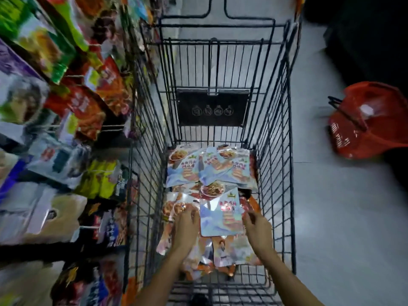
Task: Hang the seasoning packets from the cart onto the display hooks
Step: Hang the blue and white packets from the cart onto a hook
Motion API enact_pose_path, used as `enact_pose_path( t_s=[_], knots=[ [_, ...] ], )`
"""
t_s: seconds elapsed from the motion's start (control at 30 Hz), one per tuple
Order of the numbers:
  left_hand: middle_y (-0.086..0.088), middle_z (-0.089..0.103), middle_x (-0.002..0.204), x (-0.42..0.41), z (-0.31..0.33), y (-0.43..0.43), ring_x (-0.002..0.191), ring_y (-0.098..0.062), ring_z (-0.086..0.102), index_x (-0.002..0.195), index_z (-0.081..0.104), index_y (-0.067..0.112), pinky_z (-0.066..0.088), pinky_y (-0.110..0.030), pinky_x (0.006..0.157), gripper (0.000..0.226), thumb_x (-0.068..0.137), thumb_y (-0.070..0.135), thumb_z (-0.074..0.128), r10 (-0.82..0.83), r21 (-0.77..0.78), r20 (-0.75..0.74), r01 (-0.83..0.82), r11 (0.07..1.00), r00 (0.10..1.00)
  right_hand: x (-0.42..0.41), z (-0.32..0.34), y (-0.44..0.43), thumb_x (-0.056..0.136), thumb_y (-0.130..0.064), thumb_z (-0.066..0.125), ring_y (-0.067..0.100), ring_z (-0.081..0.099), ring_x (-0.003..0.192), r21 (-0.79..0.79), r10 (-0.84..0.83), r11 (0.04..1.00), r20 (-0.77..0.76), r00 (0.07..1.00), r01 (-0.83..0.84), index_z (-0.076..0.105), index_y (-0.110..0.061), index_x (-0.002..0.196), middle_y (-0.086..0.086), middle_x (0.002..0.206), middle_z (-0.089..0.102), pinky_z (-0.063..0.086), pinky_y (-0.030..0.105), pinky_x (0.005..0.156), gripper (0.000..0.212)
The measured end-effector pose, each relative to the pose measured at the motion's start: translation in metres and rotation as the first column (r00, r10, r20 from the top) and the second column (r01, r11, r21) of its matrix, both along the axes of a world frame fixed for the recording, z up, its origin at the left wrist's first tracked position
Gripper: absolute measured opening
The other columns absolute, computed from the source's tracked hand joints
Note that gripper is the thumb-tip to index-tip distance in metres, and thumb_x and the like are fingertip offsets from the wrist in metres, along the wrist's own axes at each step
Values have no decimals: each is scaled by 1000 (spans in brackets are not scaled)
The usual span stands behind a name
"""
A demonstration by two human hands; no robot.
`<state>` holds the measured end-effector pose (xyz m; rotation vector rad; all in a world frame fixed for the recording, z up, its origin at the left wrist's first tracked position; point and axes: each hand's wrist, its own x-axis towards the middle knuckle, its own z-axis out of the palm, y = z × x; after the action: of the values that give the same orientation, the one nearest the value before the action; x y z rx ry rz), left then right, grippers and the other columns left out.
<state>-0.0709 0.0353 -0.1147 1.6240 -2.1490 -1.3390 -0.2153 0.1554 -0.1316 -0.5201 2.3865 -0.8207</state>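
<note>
The top packet [221,212] lies on the packet pile in the cart [276,138], at 6 o'clock. It looks light, limp and glossy, likely slippery; take it by the edges. Left hand [186,226] and right hand [258,228] flank it, fingers spread, pinching nothing. The display hooks at 9 o'clock are blurred.

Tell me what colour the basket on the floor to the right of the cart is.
Red, with dark handles. The basket shows in the head view, the only one.
</note>
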Motion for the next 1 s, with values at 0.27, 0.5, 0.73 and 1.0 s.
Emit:
enact_pose_path(
  t_s=[0.27,0.5,0.73,1.0],
  knots=[
    [-21,66,95,-74,-83,-89,88,-36,62,107,62,0,45,-35,69,22,96,15,49,-118,-131,48,123,984,992,-9,-83,-39,92,-23,61,20,55,72,66,-112,992,84,990,106,61,-4,87,5,76,58,29,25,52,20],
    [-12,51,127,-124,-120,-102,110,-28,54,126,45,8,47,-36,83,39,93,26,55,-431,-302,571,667,681,699,-15,-110,-48,84,-24,72,29,57,110,120,-169,981,138,976,153,55,-4,117,12,118,59,50,44,92,43],
    [-19,56,118,-114,-118,-104,109,-32,56,123,52,-3,48,-38,86,37,89,-12,40,-557,-237,701,882,407,445,-18,-115,-51,90,-8,63,29,62,86,145,-335,939,176,926,312,55,-9,89,5,82,58,45,30,70,8],
    [-6,65,63,-6,-92,-56,52,-19,62,62,70,10,48,-25,41,35,33,2,89,-574,-400,634,855,331,519,-21,-115,-26,93,-11,59,32,64,85,163,-529,848,311,790,503,61,1,98,20,96,67,55,42,74,13]
  ],
)
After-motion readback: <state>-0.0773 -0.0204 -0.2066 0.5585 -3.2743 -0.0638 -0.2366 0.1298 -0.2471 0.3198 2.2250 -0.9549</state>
